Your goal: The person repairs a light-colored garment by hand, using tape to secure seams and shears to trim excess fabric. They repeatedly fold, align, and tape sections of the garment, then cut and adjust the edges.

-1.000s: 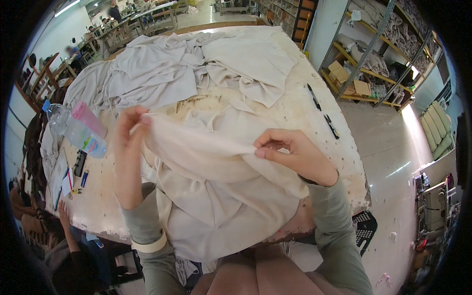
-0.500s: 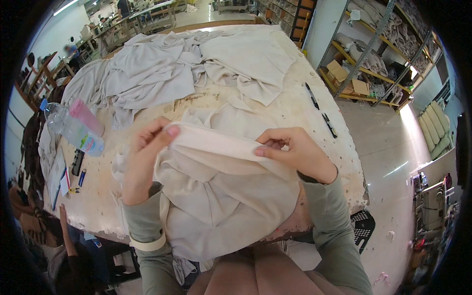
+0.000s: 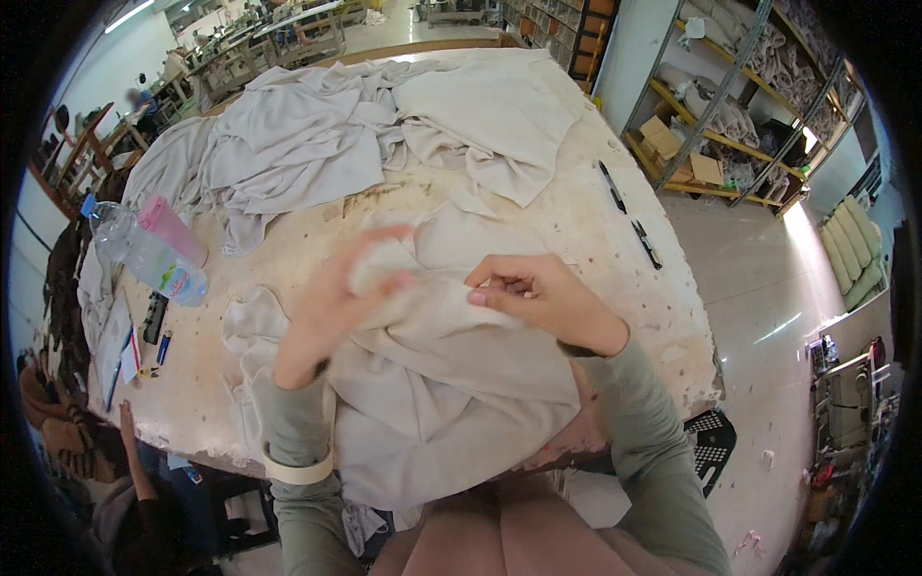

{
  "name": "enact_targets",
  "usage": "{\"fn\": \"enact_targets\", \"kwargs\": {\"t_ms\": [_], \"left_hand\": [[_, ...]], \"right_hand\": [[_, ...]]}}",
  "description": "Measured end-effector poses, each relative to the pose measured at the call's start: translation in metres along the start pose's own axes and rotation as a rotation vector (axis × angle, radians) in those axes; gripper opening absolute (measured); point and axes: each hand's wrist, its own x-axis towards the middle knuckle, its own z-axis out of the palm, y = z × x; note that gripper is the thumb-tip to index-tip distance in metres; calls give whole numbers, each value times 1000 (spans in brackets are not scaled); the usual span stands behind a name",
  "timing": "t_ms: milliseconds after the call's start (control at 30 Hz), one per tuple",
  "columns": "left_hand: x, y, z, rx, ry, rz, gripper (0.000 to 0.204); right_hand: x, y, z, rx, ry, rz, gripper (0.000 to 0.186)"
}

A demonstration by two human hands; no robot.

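Observation:
A cream-beige piece of fabric (image 3: 442, 384) lies bunched in loose folds on the table before me and droops over its near edge. My right hand (image 3: 538, 293) pinches the fabric's upper edge between thumb and fingers. Over the upper left of the same cloth is my left hand (image 3: 336, 298), blurred by motion. Its thumb and index finger stand apart, and I see no cloth gripped between them. Both forearms wear grey-green sleeves, and a pale band circles the left one.
Heaped pale cloth (image 3: 298, 134) covers the table's far side. At left stand a water bottle (image 3: 144, 254) and a pink cup (image 3: 173, 230), near several pens. Two black pens (image 3: 612, 187) lie along the right edge. Metal shelving (image 3: 720, 106) rises beyond. Another person's arm (image 3: 134, 451) shows lower left.
My left hand has let go of the stretched edge and swung right, toward my right hand. The taut band of cloth has slackened. My right hand has shifted slightly left, still pinching.

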Motion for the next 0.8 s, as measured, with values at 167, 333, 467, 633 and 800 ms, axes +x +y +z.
{"fn": "enact_targets", "kwargs": {"t_ms": [167,333,467,633,800], "left_hand": [[-1,4,10,-262,-313,-99,13],[-2,0,-33,-454,-21,-247,11],[-6,-8,-56,-522,96,-226,13],[-14,-32,-74,-550,226,-221,13],[-21,-31,-96,-699,426,-171,17]], "right_hand": [[-2,-1,-3,48,-15,-47,21],[-7,-5,-28,13,-15,3,23],[-6,-2,-38,13,-23,52,21],[2,14,-50,28,-22,60,22],[16,53,-64,-73,-57,-22,28]]}}
